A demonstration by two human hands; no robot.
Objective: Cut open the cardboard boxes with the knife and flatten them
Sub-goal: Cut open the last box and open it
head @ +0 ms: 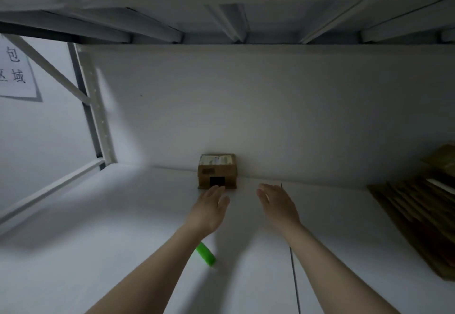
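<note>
Far left of the box: paper sign [16,72] on the side wall, handwritten characters, partly cut off by the frame edge. Between sign and box: white rack post [96,116] with a diagonal brace running off it.

White shelf [98,239] carries everything.

Knife [206,254]: green handle only, lying flat on the shelf, in front of the box and slightly left, well apart from it. The rest is hidden under the left forearm. Neither hand is on it.

Left hand [209,207]: reaching in, palm down, fingers [216,190] straight and close together, holding nothing. Tips are at the box's lower front edge; can't tell if they touch.

Box [218,172]: small brown cardboard, upright, pushed back against the white rear wall [270,116]. Worn label on the top face, dark patch on the front face. Looks closed and uncut, not flattened.

Right hand [278,205]: just right of the box, apart from it, palm turned inward toward it. Fingers [264,190] relaxed, slightly spread, holding nothing.

A dark seam [294,276] in the shelf runs front to back, right of the box, passing under the right forearm.

Far right of the box: a stack [418,205] of flattened brown cardboard lying on the shelf, cut off by the frame edge.

Above the box: underside of the next shelf [221,18], white with ribs.
</note>
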